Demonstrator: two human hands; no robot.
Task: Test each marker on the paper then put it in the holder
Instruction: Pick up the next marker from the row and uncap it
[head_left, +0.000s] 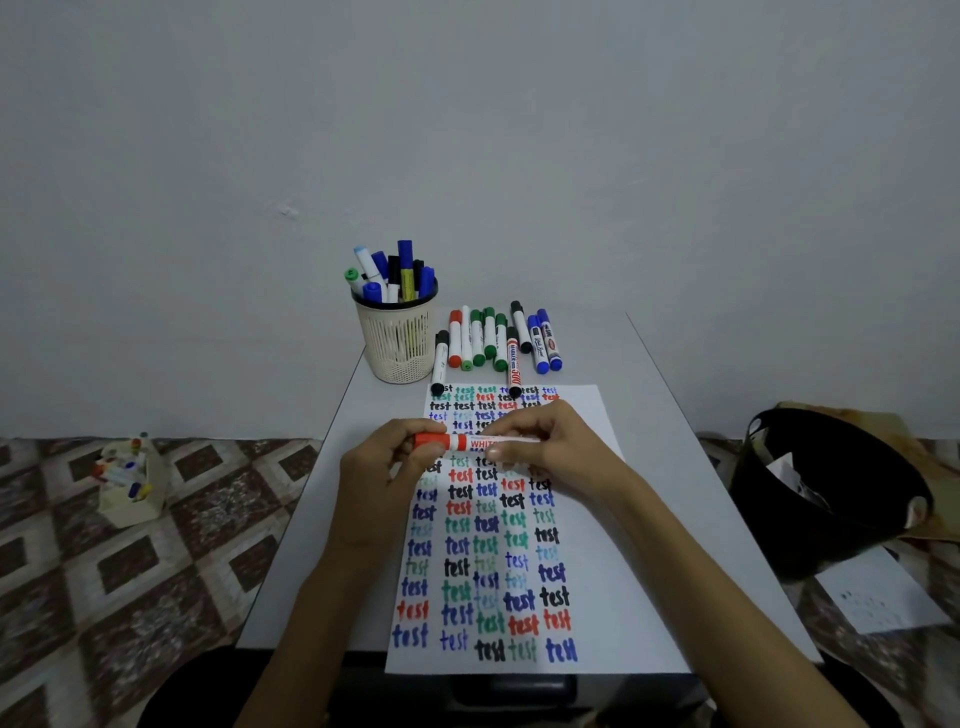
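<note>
Colours on the grey counter (613, 358)
White paper (587, 410) lettered blue, green, red, black; red-capped white marker (467, 442); cream mesh holder (397, 348), black rim.

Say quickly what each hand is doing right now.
Left hand: grips the red marker at its cap end.
Right hand: grips the same marker's barrel.

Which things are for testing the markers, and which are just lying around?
For the job: red marker, held by left hand and right hand; paper; holder; row of markers.
Lying about: bin; box on the floor; sheet on the floor.
</note>
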